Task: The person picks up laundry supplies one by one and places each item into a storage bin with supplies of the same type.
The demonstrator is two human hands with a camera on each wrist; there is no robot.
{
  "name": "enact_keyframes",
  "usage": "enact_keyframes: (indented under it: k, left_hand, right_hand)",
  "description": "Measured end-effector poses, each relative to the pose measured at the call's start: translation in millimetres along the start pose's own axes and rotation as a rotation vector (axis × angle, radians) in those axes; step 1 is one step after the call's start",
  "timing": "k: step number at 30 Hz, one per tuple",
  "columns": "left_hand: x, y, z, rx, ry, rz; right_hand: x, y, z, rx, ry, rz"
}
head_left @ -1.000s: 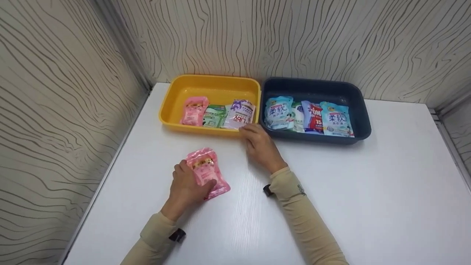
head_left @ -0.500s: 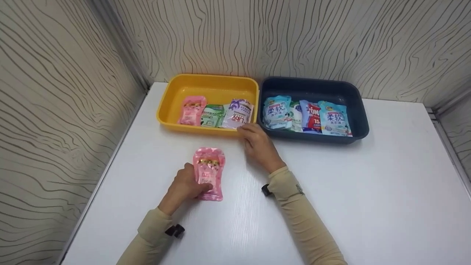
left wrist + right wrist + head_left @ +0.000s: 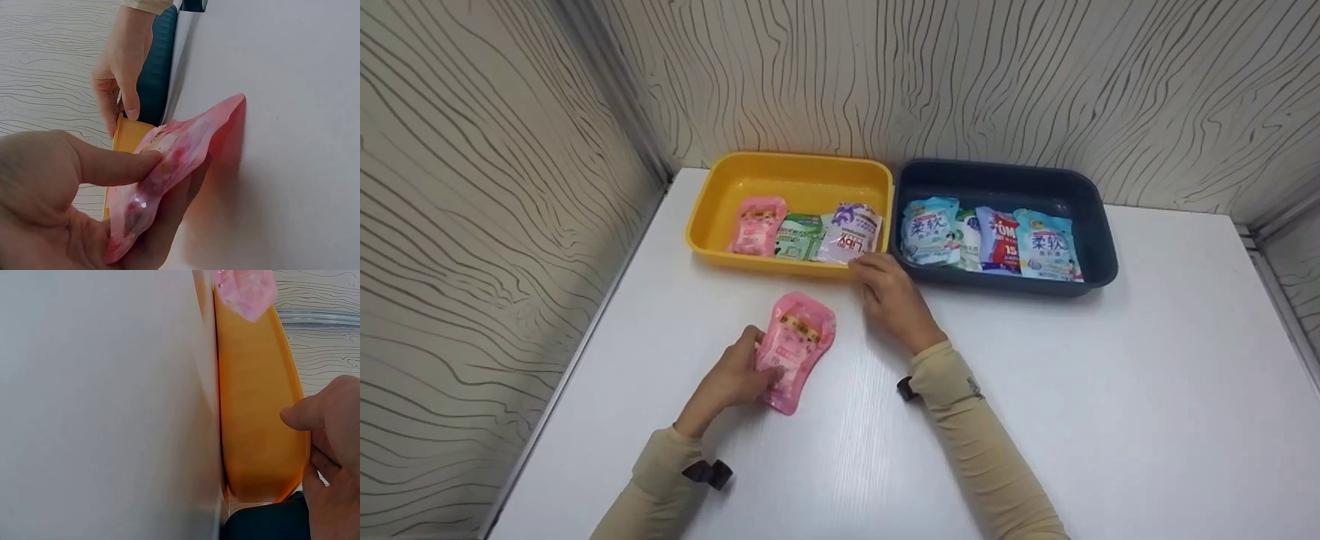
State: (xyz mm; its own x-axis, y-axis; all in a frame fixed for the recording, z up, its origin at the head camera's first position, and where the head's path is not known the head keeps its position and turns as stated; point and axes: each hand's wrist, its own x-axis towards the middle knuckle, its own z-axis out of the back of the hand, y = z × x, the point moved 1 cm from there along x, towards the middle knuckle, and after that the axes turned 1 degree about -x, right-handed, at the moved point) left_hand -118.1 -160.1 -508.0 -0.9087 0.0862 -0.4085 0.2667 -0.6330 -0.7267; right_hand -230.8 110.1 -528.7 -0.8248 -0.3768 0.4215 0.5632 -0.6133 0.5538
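A pink pouch (image 3: 802, 334) with a gold band lies in the grip of my left hand (image 3: 727, 379), in front of the yellow tub (image 3: 787, 176). My left thumb (image 3: 121, 163) presses its printed face while the fingers curl beneath, and the pouch is tilted off the white table. Whether its far end touches the tabletop, I cannot tell. With my right hand (image 3: 891, 296) I hold the yellow tub's rim at its front right corner. In the right wrist view, that thumb (image 3: 301, 413) lies on the outer wall and the fingers go over the rim, partly hidden.
Inside the yellow tub lie another pink pouch (image 3: 757, 226), a green pouch (image 3: 799, 236) and a white-purple pouch (image 3: 850, 232). A dark blue tub (image 3: 997, 174) with several pouches stands against its right side. A patterned wall (image 3: 825, 75) rises close behind both.
The pink pouch has swung clockwise in my left hand, so its top now leans right, and it has shifted slightly right and away from the table. My right hand stays on the tub rim.
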Motion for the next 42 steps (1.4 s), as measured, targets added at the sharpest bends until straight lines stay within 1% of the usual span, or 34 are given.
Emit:
enact_keyframes:
  k: [3,8,10,14,17,21,28,32,35,39,42]
  left_hand:
    - [0.1,-1.7,3.7,0.002,-0.010,-0.002]
    - [1.0,-7.4,12.5,0.004,-0.020,0.018]
    - [1.8,-10.3,16.5,0.000,-0.026,0.020]
    - [4.8,-15.4,24.8,-0.023,-0.044,0.004]
    - [8.2,-18.4,30.2,-0.052,-0.057,-0.028]
    - [12.2,-22.3,35.7,-0.090,-0.059,-0.076]
    - [21.1,-34.2,45.9,-0.117,-0.098,-0.172]
    - [27.6,-40.4,55.8,-0.158,-0.111,-0.227]
    - [33.6,-45.3,66.7,-0.184,-0.125,-0.232]
    - [40.4,-52.3,81.4,-0.204,-0.150,-0.208]
    - [43.1,-56.9,89.0,-0.206,-0.167,-0.213]
  right_hand:
    - [-1,-1,-0.1,-0.013,-0.013,0.020]
    - [-1,-3,0.1,-0.031,-0.037,0.049]
    - [-1,-3,0.2,-0.026,-0.033,0.040]
    - [-2,-2,0.3,-0.012,-0.010,0.001]
    - [-2,-2,0.0,-0.012,0.005,-0.016]
    - [-3,-2,-0.6,-0.016,0.011,-0.014]
    - [-3,-2,-0.6,-0.003,-0.010,0.000]
    - [-3,-2,-1.0,0.006,-0.014,-0.002]
    - [-2,-3,-1.6,0.005,-0.006,-0.012]
    - [-1,-2,-1.9,0.009,-0.001,-0.018]
    - [-1,-2,-1.8,0.021,-0.004,-0.010]
